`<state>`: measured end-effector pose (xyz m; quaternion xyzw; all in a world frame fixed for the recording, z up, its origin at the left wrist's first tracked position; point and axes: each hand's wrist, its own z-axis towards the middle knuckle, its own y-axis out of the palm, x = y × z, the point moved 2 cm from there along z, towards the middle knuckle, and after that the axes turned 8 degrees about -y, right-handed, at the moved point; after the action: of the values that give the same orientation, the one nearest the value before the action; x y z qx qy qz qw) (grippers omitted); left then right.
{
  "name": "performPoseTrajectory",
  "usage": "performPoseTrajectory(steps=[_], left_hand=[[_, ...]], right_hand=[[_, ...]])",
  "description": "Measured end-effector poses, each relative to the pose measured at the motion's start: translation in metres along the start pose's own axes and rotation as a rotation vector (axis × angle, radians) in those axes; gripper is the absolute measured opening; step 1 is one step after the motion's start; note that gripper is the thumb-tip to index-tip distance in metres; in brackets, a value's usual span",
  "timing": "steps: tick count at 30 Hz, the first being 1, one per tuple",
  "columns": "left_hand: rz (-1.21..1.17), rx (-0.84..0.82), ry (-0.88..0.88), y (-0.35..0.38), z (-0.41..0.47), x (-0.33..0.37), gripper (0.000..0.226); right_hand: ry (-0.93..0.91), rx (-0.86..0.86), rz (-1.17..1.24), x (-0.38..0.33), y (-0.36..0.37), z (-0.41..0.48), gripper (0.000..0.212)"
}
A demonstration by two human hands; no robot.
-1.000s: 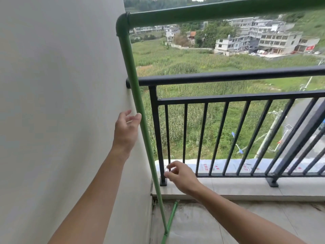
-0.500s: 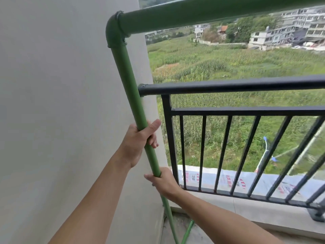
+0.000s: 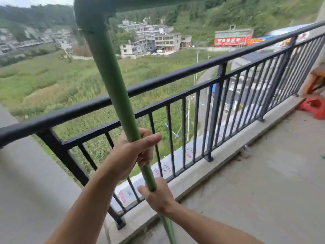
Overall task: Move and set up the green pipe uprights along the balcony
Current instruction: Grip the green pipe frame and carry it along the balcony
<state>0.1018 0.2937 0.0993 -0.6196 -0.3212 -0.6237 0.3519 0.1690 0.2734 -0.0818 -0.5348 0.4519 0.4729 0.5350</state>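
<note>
The green pipe (image 3: 112,81) stands nearly upright, leaning slightly, its long axis running from an elbow (image 3: 91,16) at the top down toward the balcony floor (image 3: 263,182) by the black railing (image 3: 175,74). The left hand (image 3: 133,154) wraps it tightly; the right hand (image 3: 158,196) grips it just below.

Black railing (image 3: 175,74) on a concrete curb (image 3: 228,148), tilted in frame. Red stool (image 3: 314,106) far right on floor (image 3: 263,191). Beyond: field (image 3: 52,81), buildings (image 3: 154,41), road (image 3: 246,90).
</note>
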Motion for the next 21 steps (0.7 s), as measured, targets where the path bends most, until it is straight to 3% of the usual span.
performPoseTrajectory(steps=[5,13,21], left_hand=[[-0.028,-0.175,0.035,0.062,0.036,0.007,0.045],[-0.05,-0.183,0.036,0.18,0.084,0.015,0.046],[-0.062,-0.239,0.058,0.309,0.138,0.012,0.044]], right_hand=[[0.034,0.235,0.039,0.002,-0.06,-0.018,0.045],[0.028,0.542,0.014,0.009,-0.172,-0.046,0.042],[0.035,0.663,0.001,0.032,-0.301,-0.079,0.039]])
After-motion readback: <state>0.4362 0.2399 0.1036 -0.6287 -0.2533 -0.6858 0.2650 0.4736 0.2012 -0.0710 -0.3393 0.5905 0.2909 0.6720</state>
